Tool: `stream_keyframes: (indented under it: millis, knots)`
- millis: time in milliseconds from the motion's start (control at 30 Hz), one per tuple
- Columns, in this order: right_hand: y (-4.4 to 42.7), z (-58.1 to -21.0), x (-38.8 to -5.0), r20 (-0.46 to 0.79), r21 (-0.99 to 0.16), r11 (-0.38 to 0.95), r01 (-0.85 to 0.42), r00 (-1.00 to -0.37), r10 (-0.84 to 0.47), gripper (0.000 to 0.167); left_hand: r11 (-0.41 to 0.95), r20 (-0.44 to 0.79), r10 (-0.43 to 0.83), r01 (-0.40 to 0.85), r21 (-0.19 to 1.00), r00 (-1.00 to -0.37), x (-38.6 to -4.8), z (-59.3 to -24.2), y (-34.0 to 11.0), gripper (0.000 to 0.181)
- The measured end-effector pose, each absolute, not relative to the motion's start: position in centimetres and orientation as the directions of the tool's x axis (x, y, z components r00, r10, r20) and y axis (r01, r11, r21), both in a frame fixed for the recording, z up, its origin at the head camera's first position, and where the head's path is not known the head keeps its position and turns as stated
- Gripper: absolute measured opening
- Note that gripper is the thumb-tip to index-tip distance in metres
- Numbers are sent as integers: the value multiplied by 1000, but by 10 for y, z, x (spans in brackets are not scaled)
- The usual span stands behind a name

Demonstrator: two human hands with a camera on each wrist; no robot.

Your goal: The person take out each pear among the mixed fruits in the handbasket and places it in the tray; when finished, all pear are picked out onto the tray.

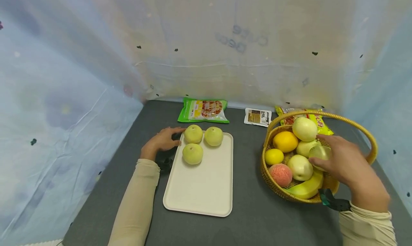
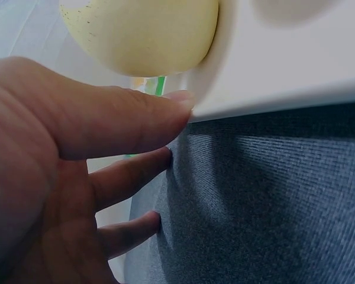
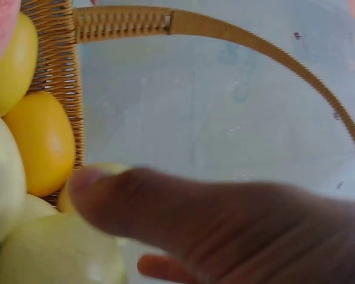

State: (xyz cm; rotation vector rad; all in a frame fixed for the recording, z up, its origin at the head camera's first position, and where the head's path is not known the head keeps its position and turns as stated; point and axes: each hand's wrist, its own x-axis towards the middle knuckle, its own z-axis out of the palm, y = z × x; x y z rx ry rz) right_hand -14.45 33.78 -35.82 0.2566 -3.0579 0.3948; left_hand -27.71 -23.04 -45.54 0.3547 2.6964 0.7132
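My left hand (image 1: 163, 139) rests at the upper left edge of a white tray (image 1: 206, 192). In the left wrist view its thumb touches the tray rim, and the other visible fingers reach down to the dark cloth. Three pale green round fruits (image 1: 192, 154) sit at the tray's far end. Over the right side of a wicker basket (image 1: 273, 183) is my right hand (image 1: 346, 163), its thumb and fingers spread about a pale green fruit (image 1: 319, 152). The right wrist view shows the thumb (image 3: 100, 189) blurred above a pale green fruit (image 3: 59, 251); contact is unclear.
The basket also holds an orange fruit (image 1: 285, 142), a lemon (image 1: 274, 156), a peach (image 1: 280, 175), a banana (image 1: 307, 186) and more pale green fruits. Its tall handle (image 1: 351, 121) arches over it. Behind lie a green packet (image 1: 204, 110), a white pouch (image 1: 258, 117) and a yellow packet (image 1: 323, 126).
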Motion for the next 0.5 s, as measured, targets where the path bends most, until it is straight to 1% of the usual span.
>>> stream_keyframes:
  millis: [133,267,367,500]
  knots:
    - [342,-366,-152,-16,-271,957,-105,-993,-114,85,846,-252,311,146,513,-916,-277,-455,-231,67]
    - [344,-374,-155,-87,-296,954,-36,-994,-65,83,845,-256,314,146,514,-914,-277,-454,-231,67]
    - [344,-377,-153,-83,-292,955,-43,-994,-70,83,844,-252,319,153,514,-913,-278,-455,-231,66]
    - [342,-381,-148,-33,-277,957,-85,-995,-98,85,843,-245,318,155,515,-916,-277,-457,-231,66]
